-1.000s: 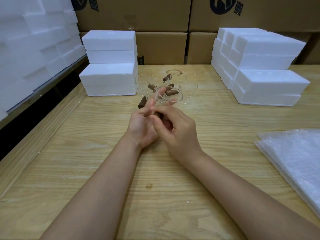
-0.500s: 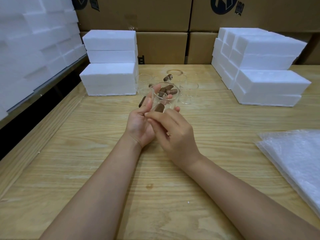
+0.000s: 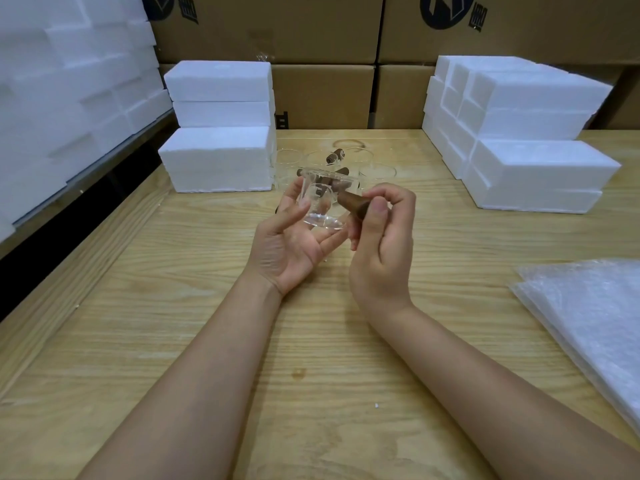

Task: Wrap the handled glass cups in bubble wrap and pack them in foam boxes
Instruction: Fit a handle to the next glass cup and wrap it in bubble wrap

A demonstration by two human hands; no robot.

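Nearest the viewer, two bare forearms are reaching forward over the pale wooden counter [image 3: 207, 237], which is showing a small dark stain [image 3: 298, 373] between them. To the right, a stack of bubble wrap sheets [image 3: 588, 323] is lying flat near the counter's edge, well apart from both hands.

Further on, the left grip [image 3: 289, 244] is lying palm up with its fingers loose and nearly straight, cradling a glass cup [image 3: 320, 206] from the side and from below. The right grip [image 3: 384, 251] is pinching the cup's brown handle [image 3: 353, 205] between the thumb and curled fingers. The cup is being held above the counter between the two hands, roughly upright with its rim uppermost. It is looking small and fully clear, with a thick base, and the handle is sticking out toward the right.

Just behind it, more glass cups [image 3: 377, 173] with brown handles are standing close together on the counter, partly hidden by the held cup. White foam boxes [image 3: 218, 157] are sitting stacked just left of them, and a larger foam stack [image 3: 533, 168] is standing to the right. More foam blocks [image 3: 62, 98] are filling the far left. Cardboard boxes [image 3: 322, 95] are lining the back.
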